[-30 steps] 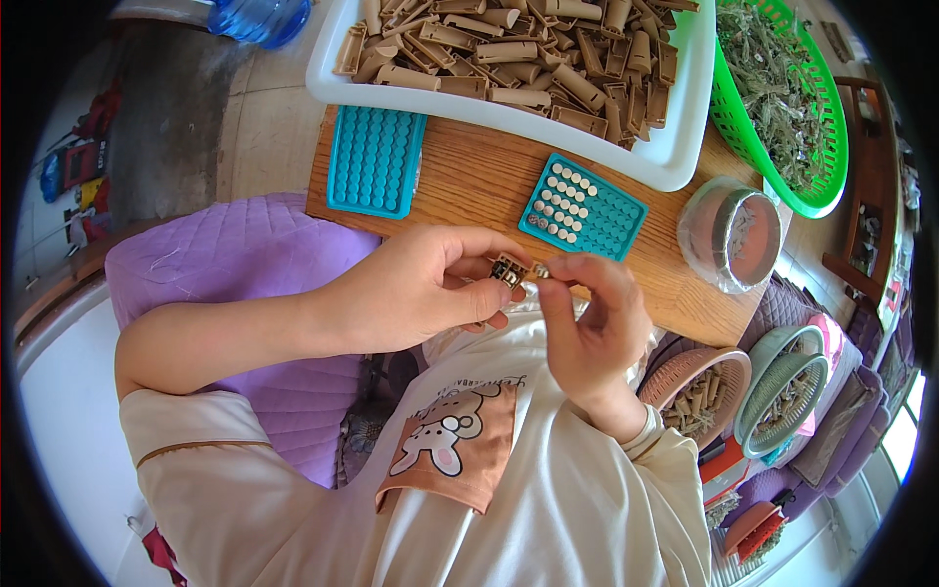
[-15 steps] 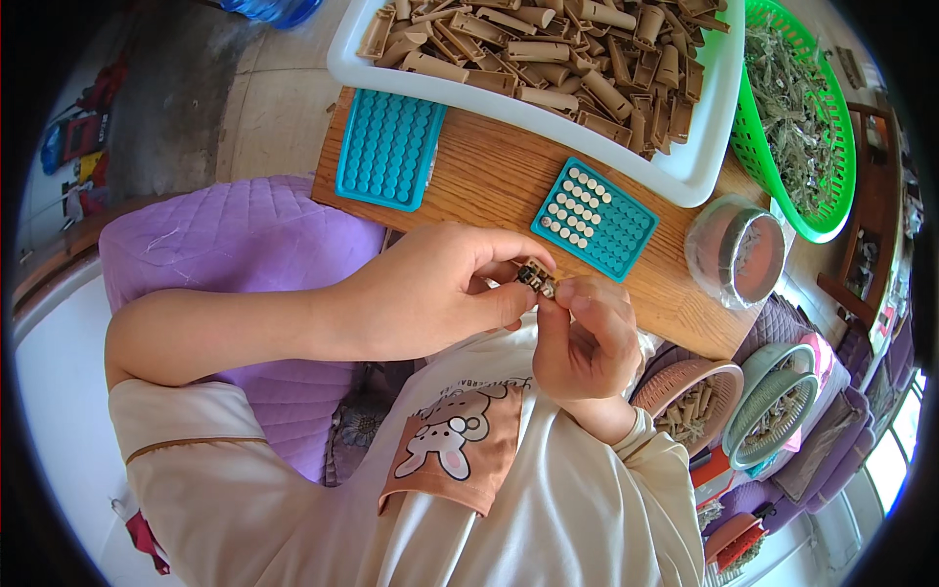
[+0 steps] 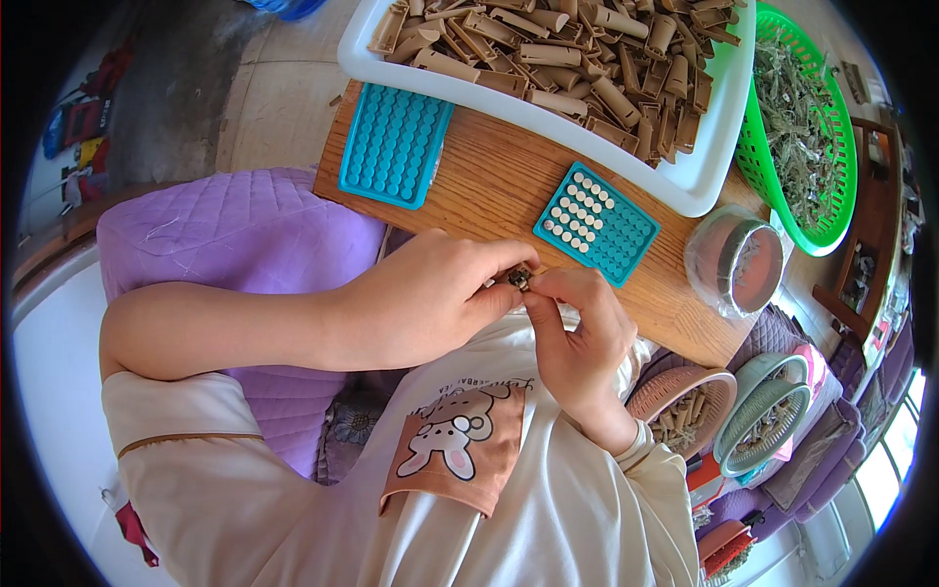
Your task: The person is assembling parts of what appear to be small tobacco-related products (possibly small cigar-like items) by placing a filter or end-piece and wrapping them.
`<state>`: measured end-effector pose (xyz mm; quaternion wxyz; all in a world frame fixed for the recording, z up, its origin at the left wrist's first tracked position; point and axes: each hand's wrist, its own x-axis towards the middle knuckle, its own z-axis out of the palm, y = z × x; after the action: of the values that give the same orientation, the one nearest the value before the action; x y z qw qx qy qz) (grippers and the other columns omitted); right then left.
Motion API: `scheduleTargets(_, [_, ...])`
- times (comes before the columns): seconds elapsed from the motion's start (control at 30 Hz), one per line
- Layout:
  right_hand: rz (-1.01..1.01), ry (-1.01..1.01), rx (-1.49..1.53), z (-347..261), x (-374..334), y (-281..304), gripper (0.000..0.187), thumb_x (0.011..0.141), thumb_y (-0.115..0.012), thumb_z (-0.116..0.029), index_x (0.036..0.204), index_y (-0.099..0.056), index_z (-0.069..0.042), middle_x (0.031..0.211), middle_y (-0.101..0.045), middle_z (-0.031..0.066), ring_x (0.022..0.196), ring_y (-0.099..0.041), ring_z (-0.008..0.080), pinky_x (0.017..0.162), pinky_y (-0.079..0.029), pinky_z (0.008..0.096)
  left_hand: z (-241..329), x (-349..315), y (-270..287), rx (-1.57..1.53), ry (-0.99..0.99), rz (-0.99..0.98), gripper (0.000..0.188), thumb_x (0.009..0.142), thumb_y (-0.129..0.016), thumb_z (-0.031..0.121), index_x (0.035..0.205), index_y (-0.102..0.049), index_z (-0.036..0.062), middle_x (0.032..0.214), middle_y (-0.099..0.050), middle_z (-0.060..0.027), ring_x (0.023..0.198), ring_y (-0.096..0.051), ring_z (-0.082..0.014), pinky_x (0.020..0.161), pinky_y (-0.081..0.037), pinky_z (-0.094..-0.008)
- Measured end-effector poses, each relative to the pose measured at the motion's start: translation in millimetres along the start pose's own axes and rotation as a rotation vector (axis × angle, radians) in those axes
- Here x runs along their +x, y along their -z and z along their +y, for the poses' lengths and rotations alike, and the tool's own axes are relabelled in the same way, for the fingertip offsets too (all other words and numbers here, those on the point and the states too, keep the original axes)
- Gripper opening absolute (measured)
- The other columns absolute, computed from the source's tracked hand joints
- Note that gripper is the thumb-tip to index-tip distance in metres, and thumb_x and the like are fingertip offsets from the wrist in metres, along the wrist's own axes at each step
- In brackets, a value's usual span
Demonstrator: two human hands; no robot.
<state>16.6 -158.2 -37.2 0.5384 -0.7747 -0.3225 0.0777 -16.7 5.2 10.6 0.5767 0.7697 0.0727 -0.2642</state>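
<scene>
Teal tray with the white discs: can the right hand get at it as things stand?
Likely yes: the tray lies just beyond the right hand, with nothing visible between them. That hand pinches a small dark part, so may need freeing first.

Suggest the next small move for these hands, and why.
Perhaps steady the left hand and ease the right hand slightly aside: both hands meet at the small dark part, and their fingers mostly hide it.

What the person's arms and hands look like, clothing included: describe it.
The left hand and right hand are bare, without gloves. The left sleeve is loose and cream, crossed by a thin brown trim line; the left forearm is uncovered. The right sleeve is cream too.
</scene>
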Motion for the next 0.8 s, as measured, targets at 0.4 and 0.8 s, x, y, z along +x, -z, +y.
scheduleTargets(0.4, [-0.738, -0.089, 0.083, 2, 81, 40, 0.044, 0.061, -0.067, -0.005, 0.1, -0.048, -0.003, 0.089, -0.052, 0.0113, 0.079, -0.054, 0.0241, 0.066, -0.046, 0.0315, 4, 1, 5, -0.008, 0.057, -0.174, 0.021, 0.079, -0.048, 0.006, 0.099, -0.05, 0.0001, 0.08, -0.06, -0.0111, 0.068, -0.059, -0.0171, 0.06, -0.047, -0.0282])
scheduleTargets(0.8, [-0.176, 0.374, -0.733, 99, 210, 44, 0.024, 0.069, -0.061, -0.012, 0.092, -0.058, -0.007, 0.086, -0.059, 0.0109, 0.077, -0.058, 0.024, 0.067, -0.046, 0.0313, 5, 0, 4, -0.508, 0.183, -0.155, 0.024, 0.084, -0.043, 0.006, 0.107, -0.043, 0.0019, 0.089, -0.053, -0.0075, 0.077, -0.054, -0.0092, 0.066, -0.045, -0.0213])
